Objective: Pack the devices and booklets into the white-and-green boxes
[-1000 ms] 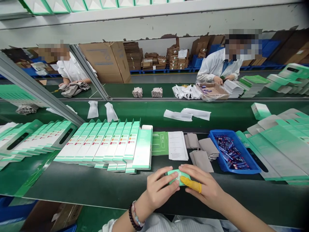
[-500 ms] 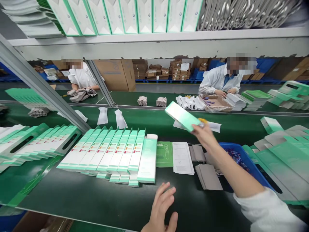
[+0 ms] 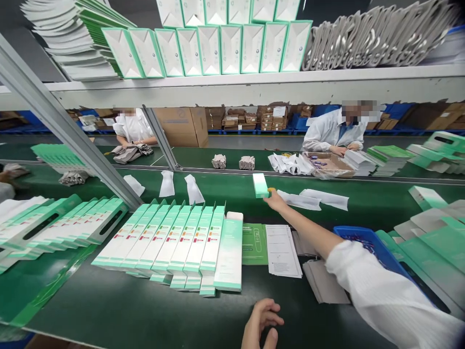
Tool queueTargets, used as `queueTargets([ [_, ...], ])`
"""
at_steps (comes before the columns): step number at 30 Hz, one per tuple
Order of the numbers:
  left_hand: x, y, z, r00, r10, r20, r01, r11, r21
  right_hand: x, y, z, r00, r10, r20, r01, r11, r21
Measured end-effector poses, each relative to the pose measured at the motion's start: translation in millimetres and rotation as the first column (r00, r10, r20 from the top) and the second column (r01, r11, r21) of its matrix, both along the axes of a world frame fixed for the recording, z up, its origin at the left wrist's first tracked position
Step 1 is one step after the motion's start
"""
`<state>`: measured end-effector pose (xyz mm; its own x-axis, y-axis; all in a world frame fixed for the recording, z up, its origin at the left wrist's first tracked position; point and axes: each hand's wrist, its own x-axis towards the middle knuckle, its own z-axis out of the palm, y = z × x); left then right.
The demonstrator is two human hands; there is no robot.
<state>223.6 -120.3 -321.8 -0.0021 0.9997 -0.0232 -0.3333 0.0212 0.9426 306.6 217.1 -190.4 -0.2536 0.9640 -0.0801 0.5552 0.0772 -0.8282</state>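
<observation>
My right hand (image 3: 276,200) is stretched out over the far green belt, its fingers closed on the near end of a small white and green carton (image 3: 260,185). Something small and yellow shows at those fingers; what it is I cannot make out. Low in the view, my left hand (image 3: 262,321) hovers over the dark work surface, fingers loosely curved and apart, with nothing in them. A row of long white and green cartons (image 3: 174,237) lies to its upper left. Nearer the right arm are a green booklet (image 3: 254,246), printed leaflets (image 3: 284,252) and grey pouches (image 3: 324,283).
A blue bin (image 3: 354,235) of small items and flattened green cartons (image 3: 432,242) stand at right. White pouches (image 3: 305,199) lie on the belt. A loaded shelf (image 3: 218,89) crosses above, and a metal post (image 3: 72,116) slants at left. Two people work across the belt.
My right hand has carried the carton farther out and lower over the belt, turning it end-on. My left hand has curled its fingers somewhat. The view has shifted, showing more of the upper shelf.
</observation>
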Motion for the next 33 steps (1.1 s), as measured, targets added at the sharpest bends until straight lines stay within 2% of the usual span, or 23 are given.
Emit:
queueTargets([
  [2, -0.2, 3.8, -1.1, 0.995, -0.001, 0.099, 0.009, 0.996, -0.088, 9.2, -35.8, -12.1, 0.967, 0.184, 0.174, -0.207, 0.970, 0.124],
  [4, 0.5, 7.3, 0.6, 0.984, -0.023, 0.176, 0.054, 0.984, -0.170, 12.6, -78.2, -27.7, 0.868, 0.353, 0.350, -0.435, 0.879, 0.193],
  [6, 0.9, 9.6, 4.9, 0.972, -0.054, 0.228, 0.111, 0.963, -0.246, 11.1, -116.9, -43.5, 0.739, 0.435, 0.515, -0.604, 0.767, 0.217],
  [8, 0.0, 9.9, 10.9, 0.960, -0.076, 0.271, 0.163, 0.934, -0.317, 7.5, -144.1, -55.5, 0.616, 0.442, 0.652, -0.711, 0.668, 0.219],
  [11, -4.1, 6.9, 20.8, 0.939, -0.061, 0.338, 0.209, 0.882, -0.422, 5.2, -164.0, -61.4, 0.470, 0.405, 0.784, -0.816, 0.538, 0.211],
  [14, -10.1, 2.8, 27.8, 0.890, 0.035, 0.455, 0.208, 0.856, -0.473, 10.6, -179.7, -55.9, 0.383, 0.373, 0.845, -0.887, 0.405, 0.223],
  [16, -14.5, 1.3, 29.9, 0.808, 0.085, 0.584, 0.234, 0.863, -0.449, 18.6, -199.1, -50.0, 0.356, 0.362, 0.861, -0.915, 0.321, 0.243],
  [19, -19.6, 0.8, 29.6, 0.642, 0.100, 0.760, 0.312, 0.872, -0.378, 35.4, -242.5, -41.9, 0.340, 0.374, 0.863, -0.937, 0.213, 0.276],
  [20, -20.3, 0.6, 28.9, 0.604, 0.111, 0.789, 0.330, 0.866, -0.375, 41.6, -257.6, -39.4, 0.343, 0.393, 0.853, -0.938, 0.183, 0.293],
  [22, -19.9, -0.8, 27.0, 0.574, 0.134, 0.808, 0.384, 0.827, -0.410, 53.6, -281.0, -34.1, 0.358, 0.472, 0.806, -0.933, 0.148, 0.328],
  [23, -18.8, -1.8, 26.3, 0.578, 0.141, 0.804, 0.413, 0.799, -0.437, 58.8, -286.5, -31.4, 0.368, 0.531, 0.763, -0.928, 0.156, 0.338],
  [24, -17.3, -3.0, 26.0, 0.588, 0.140, 0.796, 0.440, 0.771, -0.460, 63.4, -286.9, -28.9, 0.389, 0.579, 0.717, -0.919, 0.194, 0.342],
  [25, -15.7, -4.1, 26.3, 0.598, 0.120, 0.793, 0.473, 0.745, -0.470, 67.4, -281.8, -26.7, 0.428, 0.593, 0.682, -0.904, 0.264, 0.337],
  [27, -12.7, -6.0, 29.2, 0.589, 0.041, 0.807, 0.552, 0.709, -0.439, 73.5, -258.9, -25.2, 0.542, 0.473, 0.694, -0.825, 0.457, 0.333],
  [28, -11.5, -6.7, 31.7, 0.571, -0.011, 0.821, 0.589, 0.702, -0.401, 76.1, -244.1, -26.3, 0.585, 0.356, 0.729, -0.762, 0.549, 0.343],
  [29, -10.5, -7.3, 34.7, 0.546, -0.062, 0.835, 0.625, 0.694, -0.357, 78.6, -229.7, -28.8, 0.600, 0.236, 0.765, -0.701, 0.615, 0.361],
  [31, -8.9, -9.1, 41.2, 0.505, -0.145, 0.851, 0.671, 0.686, -0.282, 83.6, -208.5, -37.7, 0.594, 0.106, 0.797, -0.630, 0.678, 0.379],
  [33, -7.3, -12.0, 47.3, 0.487, -0.207, 0.849, 0.689, 0.688, -0.227, 88.9, -200.4, -50.0, 0.582, 0.104, 0.807, -0.630, 0.685, 0.366],
])
